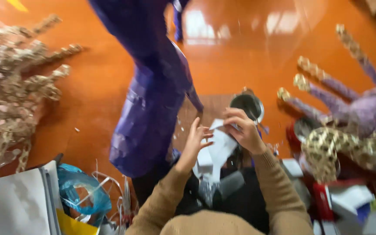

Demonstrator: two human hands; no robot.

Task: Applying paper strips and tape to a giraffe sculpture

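White paper (217,150), a crumpled sheet or strip, is hanging between my two hands above my lap, in front of the tall purple papier-mâché figure (153,87) standing on the orange floor (96,87). I am pinching the paper's top edge with my right hand (242,128), fingers curled over and clenched on it. My left hand (193,141) is resting against the paper's left side with the fingers spread upward; the picture is blurred with motion, so I cannot tell whether that hand is gripping or only touching.

Just beyond my right hand a round dark bowl (248,105) with a shiny rim is sitting on the floor. To my right a lilac figure with gold-tipped limbs (353,109) is lying; to my left a heap of gold tinsel (9,87), a blue plastic bag (81,191) and a white board (20,204) are lying near my knee.

I am judging the risks like this: the paper is thin and only held firmly at one corner, so pulling unevenly could tear it crookedly or let it slip away. My right hand is working near the bowl, so a careless sweep could knock it. Small scraps are falling below the paper, and more could scatter over my lap.
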